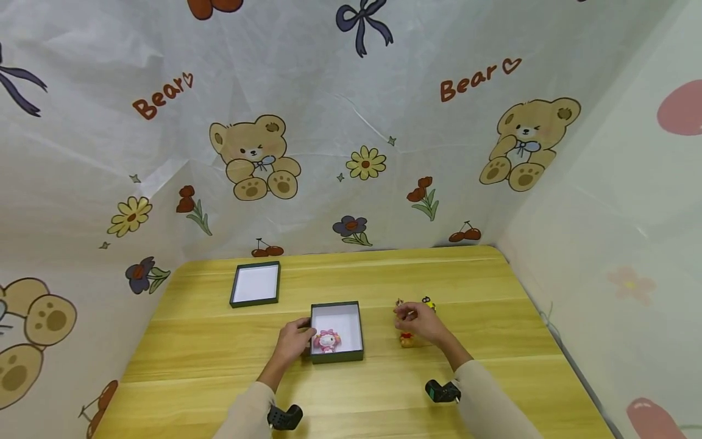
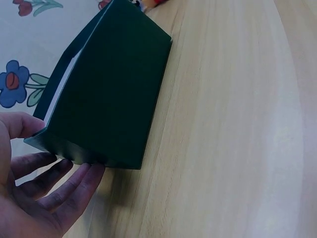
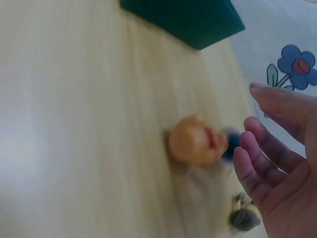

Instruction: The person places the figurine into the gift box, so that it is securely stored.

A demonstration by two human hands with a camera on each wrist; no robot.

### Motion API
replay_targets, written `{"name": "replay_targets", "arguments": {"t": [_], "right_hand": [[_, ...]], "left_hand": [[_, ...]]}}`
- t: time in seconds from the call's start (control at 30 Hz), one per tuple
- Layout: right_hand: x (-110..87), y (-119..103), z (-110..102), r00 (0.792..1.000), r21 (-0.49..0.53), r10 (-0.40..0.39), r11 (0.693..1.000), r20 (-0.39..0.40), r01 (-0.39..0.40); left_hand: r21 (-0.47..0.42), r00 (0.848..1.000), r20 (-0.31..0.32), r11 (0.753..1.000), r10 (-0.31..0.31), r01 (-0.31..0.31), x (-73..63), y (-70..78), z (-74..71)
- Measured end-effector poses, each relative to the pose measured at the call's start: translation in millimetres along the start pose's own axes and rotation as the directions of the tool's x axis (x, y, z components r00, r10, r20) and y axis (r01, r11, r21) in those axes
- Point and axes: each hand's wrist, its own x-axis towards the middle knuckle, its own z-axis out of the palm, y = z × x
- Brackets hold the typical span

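Observation:
My left hand (image 1: 293,340) holds the left side of a dark green box (image 1: 339,357), thumb at the rim and fingers against the outer wall (image 2: 109,89). Inside the box's white interior, a pink-and-white kitten figurine (image 1: 327,341) with a bow lies near the front left. To the right, my right hand (image 1: 419,321) hovers among small figurines, fingers loosely bent with nothing between them in the right wrist view. Below it is an orange bear figurine (image 1: 406,340) with a red part. A yellow-and-black figurine (image 1: 429,303) and a small brownish figurine (image 1: 399,302) show past the fingers, partly hidden.
A shallow green-edged tray or lid (image 1: 255,285) with a white inside lies at the back left of the wooden table (image 1: 378,402). A sheet printed with bears and flowers (image 1: 312,201) hangs behind the table. Another pale printed wall (image 1: 614,213) rises on the right.

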Motion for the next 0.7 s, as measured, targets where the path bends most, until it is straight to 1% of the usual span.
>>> {"name": "replay_targets", "arguments": {"t": [0.13,0.2,0.37,0.53,0.7], "right_hand": [[-10.2,17.8,-3.3,0.999,-0.023,0.011,1.000,-0.036,-0.012],[-14.1,24.4,-3.3,0.998,-0.041,0.026,0.999,-0.056,-0.028],[-20.5,33.4,0.5,0.995,-0.044,0.054,0.997,-0.080,-0.058],[-22.3,36.7,4.0,0.995,-0.003,0.064,0.998,-0.076,-0.065],[-21.6,38.1,3.5,0.997,-0.029,0.055,0.998,-0.054,-0.056]], "left_hand": [[0.009,1.000,0.000,1.000,0.002,-0.002,-0.9,0.9,0.3],[0.010,1.000,-0.001,1.000,-0.007,0.007,-0.9,1.0,0.6],[0.008,1.000,-0.001,1.000,-0.014,0.014,-0.7,0.6,0.1],[-0.008,1.000,0.010,1.000,-0.013,0.013,-1.2,0.4,-0.3],[-0.026,1.000,0.015,1.000,-0.012,0.013,-1.4,0.7,0.0]]}}
